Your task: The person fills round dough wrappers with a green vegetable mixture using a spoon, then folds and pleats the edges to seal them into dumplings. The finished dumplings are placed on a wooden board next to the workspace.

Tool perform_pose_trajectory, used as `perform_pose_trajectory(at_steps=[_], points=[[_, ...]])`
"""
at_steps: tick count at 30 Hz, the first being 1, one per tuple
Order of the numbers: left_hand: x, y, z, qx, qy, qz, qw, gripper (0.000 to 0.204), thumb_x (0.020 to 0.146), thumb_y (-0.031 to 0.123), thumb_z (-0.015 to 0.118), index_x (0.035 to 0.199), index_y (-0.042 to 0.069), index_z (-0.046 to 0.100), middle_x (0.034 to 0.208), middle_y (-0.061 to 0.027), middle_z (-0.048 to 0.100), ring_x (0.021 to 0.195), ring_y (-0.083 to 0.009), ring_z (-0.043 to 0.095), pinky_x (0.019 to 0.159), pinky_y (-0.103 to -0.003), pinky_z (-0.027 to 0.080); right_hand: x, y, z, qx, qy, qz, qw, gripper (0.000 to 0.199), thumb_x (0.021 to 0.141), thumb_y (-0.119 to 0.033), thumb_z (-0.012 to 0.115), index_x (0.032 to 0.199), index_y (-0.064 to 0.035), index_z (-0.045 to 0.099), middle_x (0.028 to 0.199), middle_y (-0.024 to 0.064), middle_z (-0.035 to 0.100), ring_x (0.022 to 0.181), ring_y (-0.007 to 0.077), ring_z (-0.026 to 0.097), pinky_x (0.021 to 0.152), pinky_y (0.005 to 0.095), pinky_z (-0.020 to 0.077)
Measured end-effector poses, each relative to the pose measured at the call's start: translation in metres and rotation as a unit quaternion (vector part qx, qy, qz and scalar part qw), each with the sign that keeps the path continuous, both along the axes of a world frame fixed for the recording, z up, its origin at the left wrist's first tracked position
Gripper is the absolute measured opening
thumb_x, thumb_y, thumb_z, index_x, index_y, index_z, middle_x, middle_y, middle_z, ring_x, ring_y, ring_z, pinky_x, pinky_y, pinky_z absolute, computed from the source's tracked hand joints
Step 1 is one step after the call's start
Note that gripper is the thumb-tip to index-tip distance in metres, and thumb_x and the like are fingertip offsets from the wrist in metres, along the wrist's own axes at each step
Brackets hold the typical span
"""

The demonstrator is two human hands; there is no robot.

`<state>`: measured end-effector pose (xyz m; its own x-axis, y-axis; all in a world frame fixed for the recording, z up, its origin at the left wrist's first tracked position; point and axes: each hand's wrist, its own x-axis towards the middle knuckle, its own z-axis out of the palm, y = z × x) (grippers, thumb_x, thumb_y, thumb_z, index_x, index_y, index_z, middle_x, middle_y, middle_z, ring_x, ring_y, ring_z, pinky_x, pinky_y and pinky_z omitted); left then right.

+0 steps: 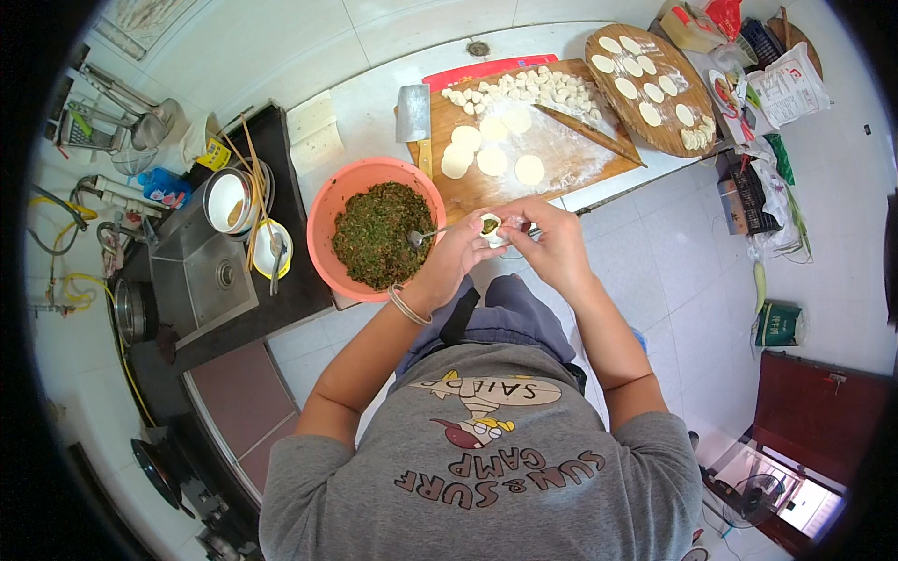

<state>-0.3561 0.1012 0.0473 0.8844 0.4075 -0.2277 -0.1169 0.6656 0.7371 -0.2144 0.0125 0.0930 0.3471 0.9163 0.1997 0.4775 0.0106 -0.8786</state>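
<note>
Between my two hands, at the near edge of the cutting board, is a dumpling: a pale dough wrapper partly folded around green filling, which still shows at its top. My left hand cups it from the left, and the fingers of my right hand pinch its right edge. Just left of my left hand stands a pink basin full of chopped green filling. A metal spoon rests in that filling, its handle reaching toward my left hand. Flat round wrappers lie on the floured cutting board.
A cleaver lies at the board's left edge. Behind the wrappers are a wooden rolling pin and many dough pieces. A round wooden board with more wrappers sits at the far right. Bowls stand by the sink on the left.
</note>
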Motion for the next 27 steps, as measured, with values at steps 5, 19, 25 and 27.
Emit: perform_pose_trajectory(at_steps=[5, 19, 25, 27], points=[[-0.002, 0.002, -0.005, 0.026, 0.007, -0.018, 0.999, 0.049, 0.1, 0.036, 0.028, 0.132, 0.001, 0.04, 0.126, -0.011, 0.052, 0.117, -0.0198, 0.05, 0.101, -0.038, 0.039, 0.0, 0.001, 0.009, -0.013, -0.038, 0.008, 0.999, 0.024, 0.072, -0.001, 0.072, 0.095, -0.0033, 0.068, 0.076, 0.0064, 0.063, 0.069, 0.0165, 0.058, 0.062, 0.0278, 0.0475], [-0.001, -0.003, -0.006, -0.051, -0.018, -0.015, 0.998, 0.05, 0.099, 0.036, 0.029, 0.132, 0.0, 0.038, 0.126, -0.0118, 0.051, 0.117, -0.0208, 0.051, 0.101, -0.04, 0.039, 0.005, 0.002, -0.01, 0.081, -0.179, 0.027, 0.98, 0.011, 0.073, -0.005, 0.069, 0.083, -0.0025, 0.067, 0.076, 0.0094, 0.061, 0.07, 0.0263, 0.059, 0.062, 0.035, 0.0485], [0.0, -0.006, -0.002, -0.031, -0.02, -0.029, 0.999, 0.048, 0.1, 0.036, 0.027, 0.132, 0.002, 0.038, 0.128, -0.0104, 0.049, 0.119, -0.021, 0.048, 0.102, -0.04, 0.036, 0.0, -0.002, -0.004, 0.058, -0.128, 0.017, 0.99, 0.015, 0.072, -0.007, 0.07, 0.087, -0.0049, 0.067, 0.076, 0.0083, 0.061, 0.071, 0.0264, 0.059, 0.061, 0.0352, 0.049], [0.0, -0.006, -0.001, -0.03, -0.019, -0.034, 0.999, 0.049, 0.1, 0.036, 0.027, 0.133, 0.002, 0.037, 0.13, -0.0101, 0.048, 0.12, -0.0207, 0.047, 0.103, -0.04, 0.036, 0.0, -0.002, -0.001, 0.063, -0.149, 0.028, 0.986, 0.015, 0.071, -0.007, 0.07, 0.085, -0.0051, 0.066, 0.076, 0.0078, 0.061, 0.071, 0.0266, 0.059, 0.061, 0.0353, 0.0491]])
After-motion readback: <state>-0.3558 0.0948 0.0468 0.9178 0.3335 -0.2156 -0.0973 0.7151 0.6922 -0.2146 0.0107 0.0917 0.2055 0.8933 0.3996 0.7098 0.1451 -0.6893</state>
